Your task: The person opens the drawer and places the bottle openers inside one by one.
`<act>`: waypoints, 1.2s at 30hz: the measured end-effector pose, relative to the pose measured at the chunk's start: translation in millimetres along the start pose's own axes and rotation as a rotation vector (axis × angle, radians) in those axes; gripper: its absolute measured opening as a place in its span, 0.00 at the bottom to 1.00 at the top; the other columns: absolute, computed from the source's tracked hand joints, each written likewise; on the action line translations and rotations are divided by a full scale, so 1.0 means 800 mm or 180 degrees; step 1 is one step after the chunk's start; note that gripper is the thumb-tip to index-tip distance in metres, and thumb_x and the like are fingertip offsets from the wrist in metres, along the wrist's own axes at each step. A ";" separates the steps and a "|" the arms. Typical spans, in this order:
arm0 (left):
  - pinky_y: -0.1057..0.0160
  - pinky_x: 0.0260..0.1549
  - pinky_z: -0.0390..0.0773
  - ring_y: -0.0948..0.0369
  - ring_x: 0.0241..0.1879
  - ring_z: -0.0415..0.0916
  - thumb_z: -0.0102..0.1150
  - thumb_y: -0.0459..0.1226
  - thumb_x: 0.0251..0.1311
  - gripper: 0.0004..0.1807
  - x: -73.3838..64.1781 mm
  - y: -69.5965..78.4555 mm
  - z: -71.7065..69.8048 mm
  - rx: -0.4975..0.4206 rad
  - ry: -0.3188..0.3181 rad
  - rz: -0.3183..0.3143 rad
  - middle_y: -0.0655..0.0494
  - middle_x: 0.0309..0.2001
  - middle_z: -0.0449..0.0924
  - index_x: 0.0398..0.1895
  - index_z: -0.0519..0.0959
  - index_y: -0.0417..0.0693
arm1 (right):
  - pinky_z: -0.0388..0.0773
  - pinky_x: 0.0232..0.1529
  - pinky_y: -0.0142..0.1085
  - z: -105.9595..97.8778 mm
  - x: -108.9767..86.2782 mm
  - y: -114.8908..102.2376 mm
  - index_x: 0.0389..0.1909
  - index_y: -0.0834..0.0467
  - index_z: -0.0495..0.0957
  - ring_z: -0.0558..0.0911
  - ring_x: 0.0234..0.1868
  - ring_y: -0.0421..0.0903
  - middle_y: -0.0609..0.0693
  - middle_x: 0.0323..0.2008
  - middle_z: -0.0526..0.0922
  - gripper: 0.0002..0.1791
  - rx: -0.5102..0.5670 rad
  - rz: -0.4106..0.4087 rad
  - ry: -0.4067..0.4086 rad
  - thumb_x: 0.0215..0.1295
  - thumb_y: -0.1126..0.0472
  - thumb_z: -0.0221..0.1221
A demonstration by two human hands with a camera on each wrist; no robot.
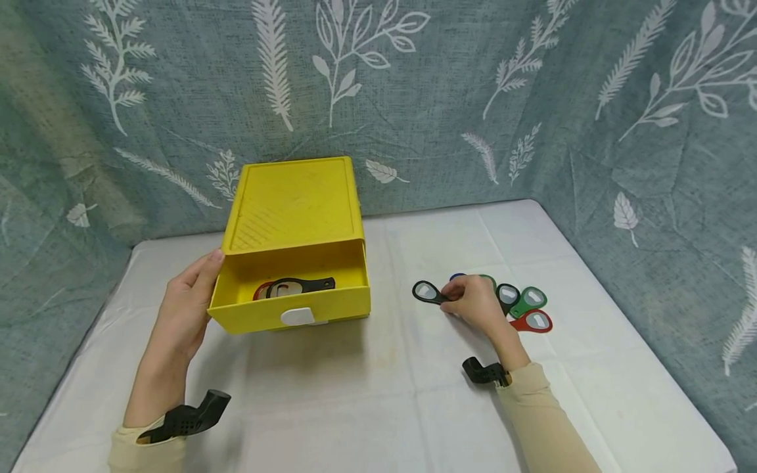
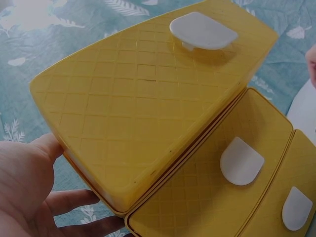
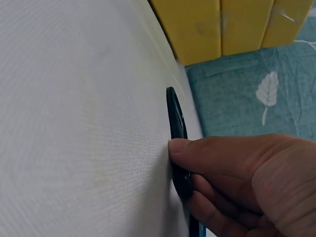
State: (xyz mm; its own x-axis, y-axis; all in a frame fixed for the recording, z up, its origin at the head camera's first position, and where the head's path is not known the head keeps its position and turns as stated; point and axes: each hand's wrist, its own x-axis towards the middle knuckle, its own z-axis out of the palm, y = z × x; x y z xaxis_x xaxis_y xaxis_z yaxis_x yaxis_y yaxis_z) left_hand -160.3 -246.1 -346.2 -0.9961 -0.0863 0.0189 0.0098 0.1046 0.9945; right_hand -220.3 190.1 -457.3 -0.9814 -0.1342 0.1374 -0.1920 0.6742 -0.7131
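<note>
On the left of the table stands a yellow drawer box (image 1: 298, 203). Its top drawer (image 1: 345, 299) is pulled out, with a black-rimmed magnifying glass (image 1: 301, 285) and a red-rimmed one (image 1: 262, 290) inside. My left hand (image 1: 188, 295) touches the box's left side, its fingers fairly straight in the left wrist view. Over on the right, my right hand (image 1: 473, 302) pinches a black magnifying glass (image 3: 176, 118) by its handle, close to the tabletop. Beside that hand lie green (image 1: 531, 299), red (image 1: 537, 320) and black (image 1: 507, 293) magnifying glasses, with a blue-rimmed piece (image 1: 457, 276) partly hidden behind it.
White cloth (image 1: 378, 394) covers the table. A green-grey curtain (image 1: 426, 131) with a leaf pattern hangs behind and at the sides. Below the pulled-out drawer, the left wrist view shows two pushed-in drawers with white tabs (image 2: 242, 160).
</note>
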 end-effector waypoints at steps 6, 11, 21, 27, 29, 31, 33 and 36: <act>0.73 0.33 0.80 0.60 0.39 0.73 0.52 0.55 0.69 0.33 -0.001 -0.001 0.001 -0.0060 -0.0015 0.0026 0.51 0.53 0.70 0.70 0.68 0.44 | 0.83 0.39 0.39 -0.001 0.002 0.001 0.45 0.64 0.84 0.84 0.37 0.46 0.49 0.34 0.86 0.19 0.0138 -0.0017 -0.0134 0.49 0.70 0.73; 0.73 0.33 0.80 0.61 0.39 0.73 0.52 0.55 0.69 0.33 -0.001 -0.001 0.002 -0.0085 -0.0010 0.0033 0.51 0.53 0.69 0.70 0.68 0.44 | 0.82 0.38 0.40 0.000 0.003 0.003 0.46 0.64 0.83 0.84 0.36 0.46 0.49 0.34 0.86 0.19 0.0105 -0.0076 -0.0205 0.50 0.71 0.71; 0.74 0.34 0.80 0.61 0.41 0.73 0.51 0.56 0.69 0.36 -0.001 -0.001 0.002 -0.0015 0.0021 0.0011 0.49 0.56 0.67 0.72 0.66 0.44 | 0.82 0.41 0.40 0.001 0.000 0.007 0.52 0.66 0.81 0.84 0.39 0.46 0.48 0.36 0.86 0.24 0.0154 -0.0219 -0.0293 0.51 0.72 0.70; 0.74 0.34 0.80 0.60 0.41 0.73 0.51 0.55 0.70 0.34 -0.002 -0.003 0.003 -0.0064 -0.0031 0.0048 0.50 0.54 0.69 0.70 0.67 0.44 | 0.82 0.40 0.39 0.003 -0.003 0.009 0.49 0.68 0.82 0.84 0.39 0.46 0.49 0.36 0.86 0.22 0.0259 -0.0334 -0.0322 0.51 0.72 0.70; 0.73 0.34 0.80 0.60 0.40 0.73 0.51 0.55 0.70 0.33 -0.002 -0.002 0.003 -0.0071 -0.0039 0.0042 0.50 0.54 0.69 0.70 0.68 0.45 | 0.82 0.40 0.38 0.004 -0.003 0.010 0.49 0.68 0.82 0.84 0.39 0.46 0.49 0.36 0.86 0.21 0.0290 -0.0365 -0.0317 0.51 0.72 0.70; 0.73 0.33 0.80 0.61 0.40 0.73 0.51 0.55 0.69 0.34 -0.002 -0.002 0.003 -0.0062 -0.0030 0.0030 0.50 0.54 0.69 0.70 0.68 0.45 | 0.82 0.39 0.38 0.005 -0.003 0.011 0.48 0.68 0.82 0.84 0.39 0.46 0.49 0.36 0.86 0.21 0.0317 -0.0388 -0.0310 0.51 0.72 0.70; 0.73 0.33 0.80 0.61 0.39 0.74 0.51 0.55 0.69 0.34 -0.002 -0.001 0.003 -0.0057 -0.0022 0.0023 0.50 0.54 0.69 0.71 0.67 0.45 | 0.82 0.39 0.38 0.004 -0.003 0.011 0.48 0.68 0.82 0.84 0.39 0.46 0.49 0.36 0.86 0.20 0.0336 -0.0412 -0.0297 0.52 0.72 0.70; 0.73 0.33 0.80 0.61 0.39 0.74 0.51 0.55 0.69 0.34 -0.002 -0.001 0.002 -0.0069 -0.0022 0.0027 0.50 0.54 0.68 0.71 0.67 0.45 | 0.82 0.39 0.38 0.003 -0.003 0.009 0.48 0.69 0.82 0.84 0.39 0.46 0.50 0.36 0.86 0.20 0.0347 -0.0419 -0.0283 0.52 0.72 0.70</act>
State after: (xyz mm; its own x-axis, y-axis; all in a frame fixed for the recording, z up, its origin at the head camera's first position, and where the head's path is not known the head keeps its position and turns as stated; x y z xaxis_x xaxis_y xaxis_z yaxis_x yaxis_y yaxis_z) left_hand -158.8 -244.2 -347.0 -0.9966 -0.0785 0.0267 0.0201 0.0838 0.9963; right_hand -219.4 193.6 -464.4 -0.9428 -0.2830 0.1764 -0.3124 0.5647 -0.7639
